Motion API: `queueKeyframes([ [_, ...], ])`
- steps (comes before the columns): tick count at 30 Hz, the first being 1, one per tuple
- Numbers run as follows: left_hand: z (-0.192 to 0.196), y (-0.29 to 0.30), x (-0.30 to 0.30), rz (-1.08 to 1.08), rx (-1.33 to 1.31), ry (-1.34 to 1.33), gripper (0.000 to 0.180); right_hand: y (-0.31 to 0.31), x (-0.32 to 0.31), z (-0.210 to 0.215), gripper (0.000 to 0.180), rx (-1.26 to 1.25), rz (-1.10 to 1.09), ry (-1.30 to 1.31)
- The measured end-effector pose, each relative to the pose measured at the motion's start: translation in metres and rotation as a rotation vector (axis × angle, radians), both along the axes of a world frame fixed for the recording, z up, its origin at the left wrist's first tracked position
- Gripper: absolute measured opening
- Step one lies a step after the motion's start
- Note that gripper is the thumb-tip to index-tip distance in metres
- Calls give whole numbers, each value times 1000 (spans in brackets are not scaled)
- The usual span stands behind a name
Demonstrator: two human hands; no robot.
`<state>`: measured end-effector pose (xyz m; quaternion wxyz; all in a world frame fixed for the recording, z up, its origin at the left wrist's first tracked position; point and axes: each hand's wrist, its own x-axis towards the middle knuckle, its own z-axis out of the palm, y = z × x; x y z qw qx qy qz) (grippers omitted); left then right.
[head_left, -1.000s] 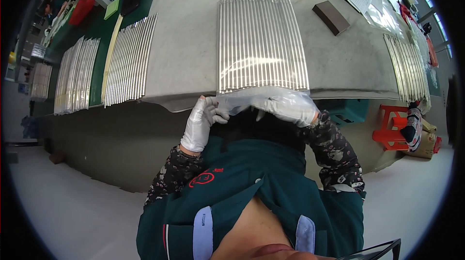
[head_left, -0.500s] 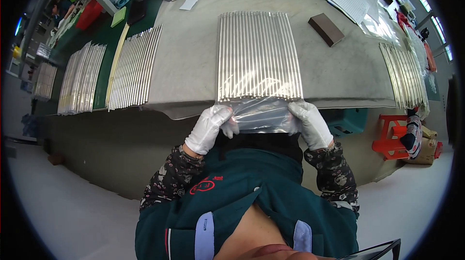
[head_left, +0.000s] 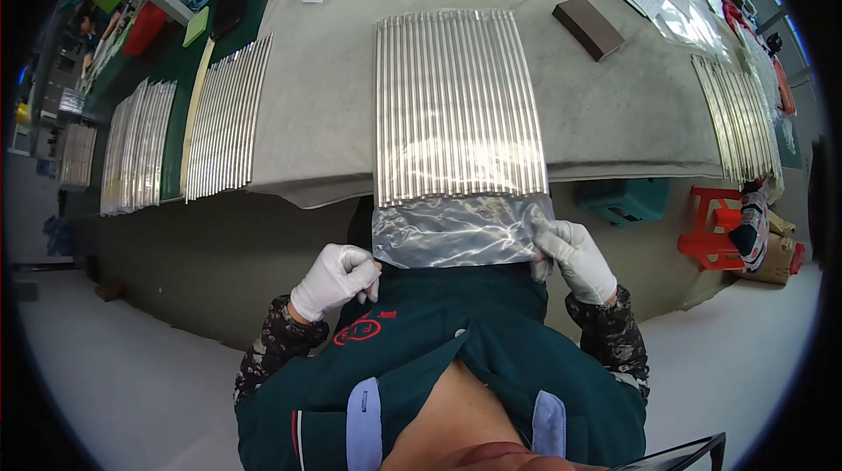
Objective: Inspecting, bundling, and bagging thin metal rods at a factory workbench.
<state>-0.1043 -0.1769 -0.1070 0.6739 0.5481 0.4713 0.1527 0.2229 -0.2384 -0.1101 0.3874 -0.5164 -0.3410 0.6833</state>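
Observation:
A clear plastic bag (head_left: 456, 239) holds a flat row of silvery metal rods (head_left: 452, 103) lying side by side. Its near part, free of rods, hangs past the front edge of the table. My right hand (head_left: 574, 256), in a white glove, pinches the bag's near right corner between thumb and fingers. My left hand (head_left: 338, 281), gloved too, is closed, with its fingertips right at the bag's near left corner. Whether those fingertips grip the plastic is hidden.
More rod bundles lie on the left, one (head_left: 226, 116) on the grey cloth (head_left: 316, 120) edge and another (head_left: 139, 145) beyond it. A further bundle (head_left: 738, 120) sits far right. A brown block (head_left: 589, 28) rests behind my right hand. Below are a teal crate (head_left: 624, 201) and red stool (head_left: 709, 230).
The bag with its rods has come nearer to me, and its near part lies flatter. My left hand has shifted down and left, to the corner's outer side. My right hand has moved slightly nearer.

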Motion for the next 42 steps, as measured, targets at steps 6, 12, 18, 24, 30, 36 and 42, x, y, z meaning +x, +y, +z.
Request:
queueKeyframes([
  [6,52,57,29,-227,1459,200,41,4,14,4,22,-82,161,-20],
  [12,30,92,89,-795,1479,276,73,-6,13,7,22,-100,147,-35],
  [18,35,80,85,-826,1336,215,83,2,17,-3,41,108,65,39],
  [24,26,55,51,-764,1331,-17,59,27,0,7,48,126,-39,-16],
  [30,-8,8,25,418,880,-94,26,28,-11,4,36,-12,-81,0],
  [36,-18,-15,40,312,564,-181,87,19,-10,10,29,-83,-56,-19],
  [42,0,-10,59,-23,1458,429,94,9,-15,13,28,-104,-77,27],
])
